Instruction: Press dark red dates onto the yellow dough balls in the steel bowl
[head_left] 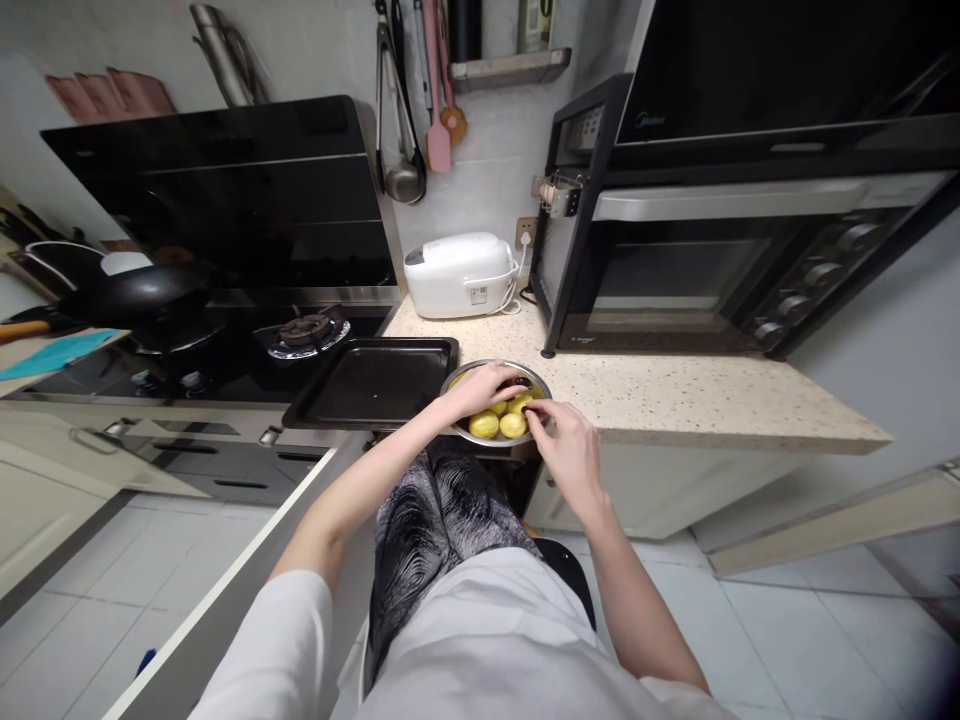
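Note:
A round metal bowl [546,388] stands at the counter's front edge with several glossy yellow, rounded pieces in it, potato-like in look. One yellow piece [484,425] lies at the near side of the bowl. My left hand [484,388] reaches over the bowl's far left side, thumb and fingers closing around a small black thing [523,382] too small to name. My right hand [568,440] comes in at the bowl's right rim, thumb and forefinger pinched by a yellow piece; a tiny dark spot shows at the fingertips, its nature unclear.
Left of the bowl lies a black baking tray [375,385], beside the gas burner [306,332]. Behind stands a white appliance [461,278]. To the right are an oven [675,275] and the counter [720,400]. An open drawer's white edge [247,560] runs by my left arm.

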